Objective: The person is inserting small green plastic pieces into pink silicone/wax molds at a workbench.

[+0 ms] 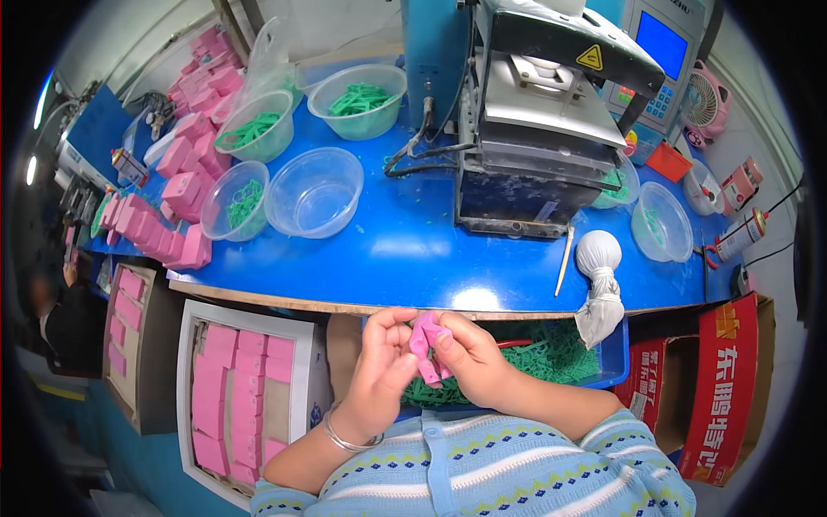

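Both hands are closed on a bendy pink piece (425, 334), soft-looking and folded between the fingers, just in front of the blue table's (405, 276) near edge. My left hand (385, 358) pinches it from the left, a silver bangle on the wrist. My right hand (471, 358) grips it from the right with the thumb on top. Part of the piece is covered by fingers. Below the hands is a blue bin (627, 351) with green scraps (551, 365) in it.
A press machine (534, 164) stands on the table. Near it lie a white cloth pouch (599, 258) and a thin stick (564, 261). Clear bowls (314, 191), some with green strips, sit at left and right. Pink blocks (185, 189) are piled left; a box (297, 345) holds more.
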The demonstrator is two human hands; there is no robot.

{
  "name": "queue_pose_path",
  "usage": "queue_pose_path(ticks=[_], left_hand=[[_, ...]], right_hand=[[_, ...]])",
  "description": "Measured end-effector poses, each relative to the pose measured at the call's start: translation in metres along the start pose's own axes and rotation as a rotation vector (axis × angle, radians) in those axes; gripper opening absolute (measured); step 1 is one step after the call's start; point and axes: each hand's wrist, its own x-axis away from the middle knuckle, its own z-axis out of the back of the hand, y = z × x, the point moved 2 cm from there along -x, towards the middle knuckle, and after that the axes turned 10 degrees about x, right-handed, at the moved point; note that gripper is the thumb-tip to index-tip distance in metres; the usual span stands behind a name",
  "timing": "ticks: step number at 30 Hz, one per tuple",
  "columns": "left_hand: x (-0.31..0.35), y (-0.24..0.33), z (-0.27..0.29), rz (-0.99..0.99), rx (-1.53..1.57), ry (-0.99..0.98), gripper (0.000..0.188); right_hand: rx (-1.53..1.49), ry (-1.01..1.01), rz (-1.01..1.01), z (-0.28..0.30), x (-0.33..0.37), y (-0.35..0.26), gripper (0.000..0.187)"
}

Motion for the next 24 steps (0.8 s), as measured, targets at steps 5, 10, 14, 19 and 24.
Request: queue_pose_path(ticks=[5,10,14,19,24], left_hand=[[0.000,-0.002,0.003,-0.094,-0.433,0.129,0.043],[0.000,0.000,0.014,0.025,-0.115,0.102,0.045],[-0.001,0.002,0.005,-0.047,-0.234,0.022,0.062],[-0.009,0.021,0.016,-0.425,-0.734,-0.053,0.061],[-0.022,0.022,0.022,-0.171,0.340,-0.064,0.060]], right_hand=[[0.173,0.061,0.184,-0.003,0.000,-0.003,0.030],[0.055,0.098,0.145,0.003,-0.002,0.010,0.032],[-0.527,0.155,-0.162,0.004,-0.004,0.010,0.043],[-0.714,0.172,-0.129,0.003,0.000,0.001,0.047],[0.384,-0.189,0.201,0.013,-0.001,-0.018,0.025]])
